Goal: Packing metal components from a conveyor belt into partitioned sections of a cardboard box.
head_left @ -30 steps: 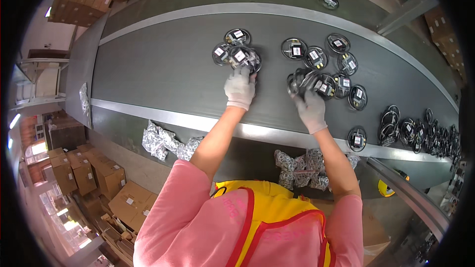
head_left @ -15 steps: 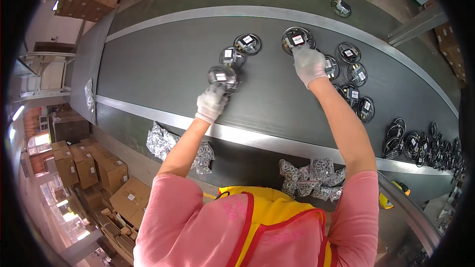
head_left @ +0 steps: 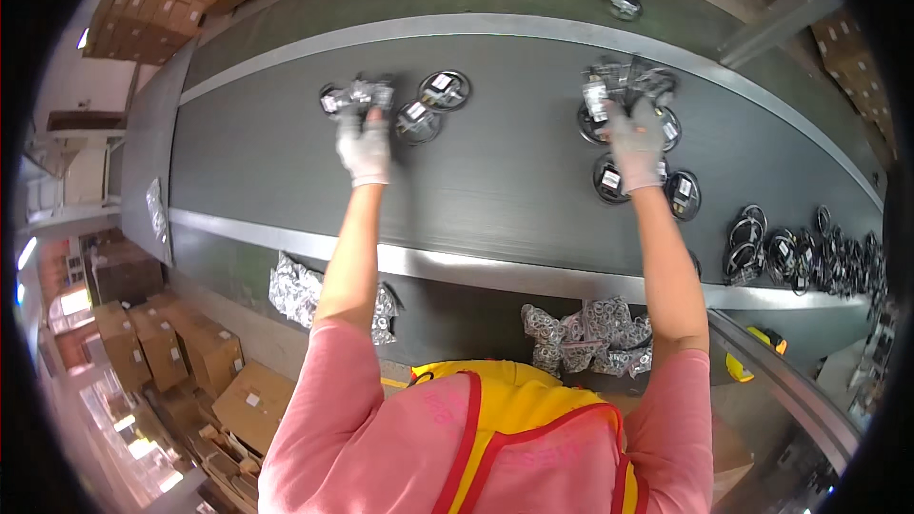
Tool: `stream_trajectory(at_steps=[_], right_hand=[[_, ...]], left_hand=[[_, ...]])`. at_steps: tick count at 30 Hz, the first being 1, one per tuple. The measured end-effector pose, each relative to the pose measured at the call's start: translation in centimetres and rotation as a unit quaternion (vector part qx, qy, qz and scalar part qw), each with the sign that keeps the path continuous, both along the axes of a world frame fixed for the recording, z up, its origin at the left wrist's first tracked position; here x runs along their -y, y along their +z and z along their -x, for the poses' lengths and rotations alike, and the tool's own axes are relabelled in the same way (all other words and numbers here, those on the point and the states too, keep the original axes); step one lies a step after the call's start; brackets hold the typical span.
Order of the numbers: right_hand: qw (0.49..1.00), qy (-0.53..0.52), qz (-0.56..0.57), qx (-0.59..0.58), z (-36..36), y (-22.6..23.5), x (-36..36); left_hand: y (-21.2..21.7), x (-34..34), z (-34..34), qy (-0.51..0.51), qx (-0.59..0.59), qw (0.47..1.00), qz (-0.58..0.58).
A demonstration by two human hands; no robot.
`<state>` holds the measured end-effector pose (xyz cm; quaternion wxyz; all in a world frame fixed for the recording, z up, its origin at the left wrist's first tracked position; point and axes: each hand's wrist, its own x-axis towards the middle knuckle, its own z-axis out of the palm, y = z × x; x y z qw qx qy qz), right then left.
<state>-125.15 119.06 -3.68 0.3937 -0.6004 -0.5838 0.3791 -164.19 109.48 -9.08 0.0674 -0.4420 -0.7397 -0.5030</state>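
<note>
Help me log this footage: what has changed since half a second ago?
The left hand has moved left and farther across the belt, blurred cable coils moving with it. The right hand has moved right, other blurred coils just beyond it. Blur hides both grips. The clear bags and far lone coil stayed put.

Brown carton stack [head_left: 157, 0] beyond left fingers [head_left: 350, 126], farther left; pale wall [head_left: 103, 46] well left of them; nearer than fingers, also left: grey floor [head_left: 249, 320], more cartons [head_left: 186, 343], bright windows [head_left: 76, 301] (glare hides detail).
</note>
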Motion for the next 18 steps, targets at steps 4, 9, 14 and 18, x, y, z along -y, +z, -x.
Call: stream_trajectory(at_steps=[4,9,14,18], right_hand=[[0.941,-0.052,-0.115,0.314,-3.5,-2.2,-1.0],[0.99,0.023,0.095,-0.105,-0.7,-0.3,2.2],[0.976,-0.027,0.114,-0.181,1.8,1.0,2.9],[0.935,0.079,-0.245,0.245,0.3,-3.9,3.5]], left_hand=[[-0.5,1.4,-6.1,-0.097,-0.282,0.939,0.169],[-2.9,2.7,-5.2,-0.072,-0.298,0.921,0.241],[-1.0,2.8,-4.6,-0.113,-0.303,0.909,0.265],[2.5,4.2,-5.3,-0.133,-0.015,0.975,0.178]])
